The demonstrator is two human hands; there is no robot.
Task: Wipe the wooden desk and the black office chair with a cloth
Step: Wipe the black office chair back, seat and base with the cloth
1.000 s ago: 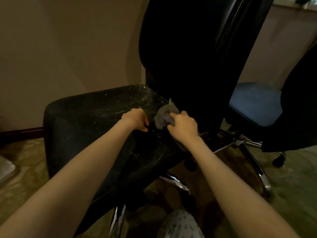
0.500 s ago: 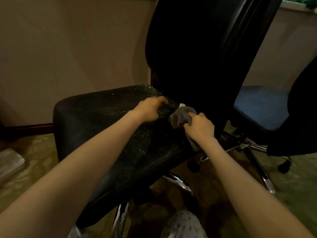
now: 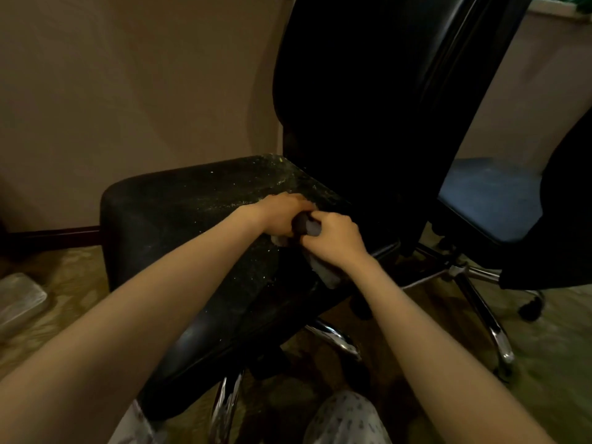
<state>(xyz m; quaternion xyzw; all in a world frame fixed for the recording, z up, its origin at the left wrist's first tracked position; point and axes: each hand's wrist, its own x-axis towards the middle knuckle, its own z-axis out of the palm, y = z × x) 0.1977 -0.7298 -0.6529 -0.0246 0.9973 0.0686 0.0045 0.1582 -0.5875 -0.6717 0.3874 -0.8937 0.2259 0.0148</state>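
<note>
The fingers (image 3: 324, 219) of our right hand (image 3: 336, 240) curl tight round the bunched grey cloth (image 3: 312, 226). Our left hand (image 3: 280, 213) closes its fingers (image 3: 299, 206) over the cloth's other end, probably to gather it into a firmer pad. Both hands rest on the dusty seat (image 3: 192, 213) of the black office chair (image 3: 368, 107), close to the upright backrest. The cloth runs lengthwise from our knuckles back toward us, and its loose tail comes out under the right wrist at the seat's edge.

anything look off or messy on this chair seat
Yes: the black chair seat is dusted with pale specks, thickest along the back edge by the backrest. The left hand and right hand grip the grey cloth there.
</note>
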